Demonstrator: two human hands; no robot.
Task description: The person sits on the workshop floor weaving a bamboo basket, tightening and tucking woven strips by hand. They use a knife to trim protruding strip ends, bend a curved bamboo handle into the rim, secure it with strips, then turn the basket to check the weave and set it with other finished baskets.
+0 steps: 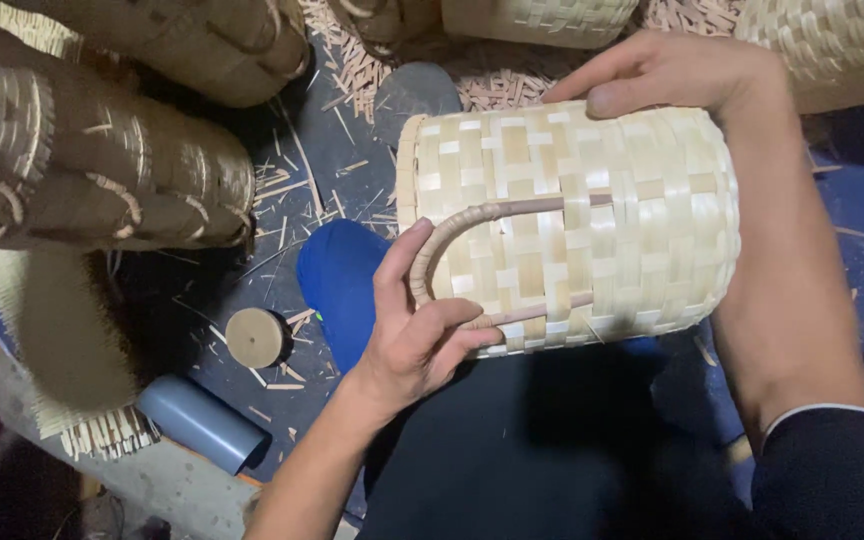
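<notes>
Open floor (352, 150) left of pale woven basket (572, 225), littered with strip offcuts. Stacked dark baskets (102, 160) block far left. Round wooden disc (254, 337) and grey tube (202, 422) crowd lower left. More pale baskets (542, 20) wall off top edge.

Two hands (417, 335) (672, 75), one pale woven basket (592, 215) held, two more pale baskets (542, 20) (832, 45) at top, two brown woven stacks (82, 165) (202, 40) upper left, one grey tube (197, 420), one round disc (255, 337)

Right arm: dark navy sleeve (832, 470), thin white cuff edge. Left forearm bare. Dark trousers.
</notes>
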